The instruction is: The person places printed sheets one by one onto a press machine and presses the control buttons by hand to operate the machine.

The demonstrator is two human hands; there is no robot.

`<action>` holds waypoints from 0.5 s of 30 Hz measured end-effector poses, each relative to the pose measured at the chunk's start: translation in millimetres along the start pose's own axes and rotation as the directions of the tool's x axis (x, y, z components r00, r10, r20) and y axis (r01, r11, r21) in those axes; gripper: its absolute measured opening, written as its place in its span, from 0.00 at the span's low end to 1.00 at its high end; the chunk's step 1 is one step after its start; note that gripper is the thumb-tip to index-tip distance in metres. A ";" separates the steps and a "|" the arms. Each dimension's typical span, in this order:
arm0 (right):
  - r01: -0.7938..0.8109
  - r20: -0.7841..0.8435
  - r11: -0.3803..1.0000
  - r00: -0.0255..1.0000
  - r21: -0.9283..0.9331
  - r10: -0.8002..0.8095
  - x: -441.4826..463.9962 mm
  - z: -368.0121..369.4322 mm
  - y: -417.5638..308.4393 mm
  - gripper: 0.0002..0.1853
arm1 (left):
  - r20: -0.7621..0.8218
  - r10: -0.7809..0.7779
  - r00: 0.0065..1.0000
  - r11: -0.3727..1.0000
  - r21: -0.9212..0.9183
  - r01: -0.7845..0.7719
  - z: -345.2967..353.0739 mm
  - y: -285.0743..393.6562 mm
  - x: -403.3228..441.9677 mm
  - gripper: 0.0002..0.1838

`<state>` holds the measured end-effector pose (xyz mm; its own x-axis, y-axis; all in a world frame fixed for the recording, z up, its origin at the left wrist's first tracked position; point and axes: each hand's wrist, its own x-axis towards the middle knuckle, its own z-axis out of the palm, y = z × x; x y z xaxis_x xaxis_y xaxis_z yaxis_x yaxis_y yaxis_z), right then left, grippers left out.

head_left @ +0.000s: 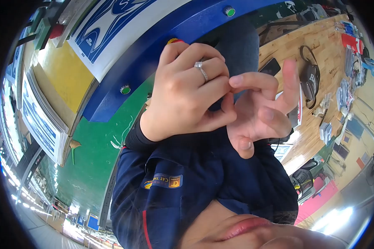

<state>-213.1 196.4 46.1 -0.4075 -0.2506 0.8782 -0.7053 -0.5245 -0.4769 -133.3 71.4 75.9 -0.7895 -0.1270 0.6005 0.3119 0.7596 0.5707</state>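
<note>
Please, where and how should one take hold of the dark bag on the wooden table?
Probably by its strap, coming from the picture's top: there the narrow loop extends beyond the bulkier bag, and the wooden table shows through it, so it should hook easily.

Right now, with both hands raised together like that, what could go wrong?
The ring on the left hand might snag or scratch something, since its stone stands up from the band. That hand could also bump the green button on the blue edge if it swings over; the true gap can't be judged here. Where a bent finger of the right hand appears to meet the left fingers, a nail might scratch skin.
</note>
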 end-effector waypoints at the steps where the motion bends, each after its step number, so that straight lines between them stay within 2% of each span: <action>1: 0.009 -0.037 1.000 0.999 0.013 -0.008 -0.6 2.9 1.6 0.31 | 0.009 -0.013 1.000 0.999 -0.034 0.014 -1.0 -1.5 -0.4 0.11; 3: -0.007 -0.082 0.998 0.997 0.058 0.012 -1.0 7.7 1.1 0.32 | 0.065 -0.060 0.996 0.984 -0.164 0.070 -5.6 -4.2 -1.2 0.10; 7: -0.258 -0.020 0.917 0.961 0.304 0.276 1.1 12.2 3.9 0.34 | 0.107 -0.094 0.990 0.943 -0.309 0.123 -13.5 -16.6 -12.1 0.09; 9: -0.485 0.157 0.861 0.872 0.150 0.464 16.1 -0.9 18.2 0.33 | 0.083 -0.188 0.979 0.977 -0.084 0.195 -24.8 -22.2 -20.9 0.09; 10: -0.528 0.215 0.849 0.831 0.009 0.514 21.3 -5.9 34.4 0.33 | 0.044 -0.235 0.971 0.971 0.056 0.233 -33.3 -26.7 -26.5 0.09; 12: -0.284 0.320 0.862 0.842 -0.420 0.434 25.8 -21.3 87.8 0.29 | -0.080 -0.296 0.952 0.906 0.291 0.306 -55.2 -40.7 -44.1 0.08; 13: -0.115 0.379 0.793 0.831 -0.598 0.407 28.1 -28.6 108.0 0.28 | -0.157 -0.311 0.937 0.857 0.379 0.348 -66.6 -48.4 -58.7 0.08; 15: 0.008 0.418 0.706 0.811 -0.708 0.409 23.5 -37.8 143.8 0.29 | -0.284 -0.323 0.903 0.710 0.558 0.430 -88.4 -57.1 -89.5 0.11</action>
<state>-346.0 145.8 -3.3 -0.3767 -0.7579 0.5326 -0.9122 0.2036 -0.3556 -33.7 -17.1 39.1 -0.6636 -0.5411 0.5166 -0.4128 0.8407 0.3503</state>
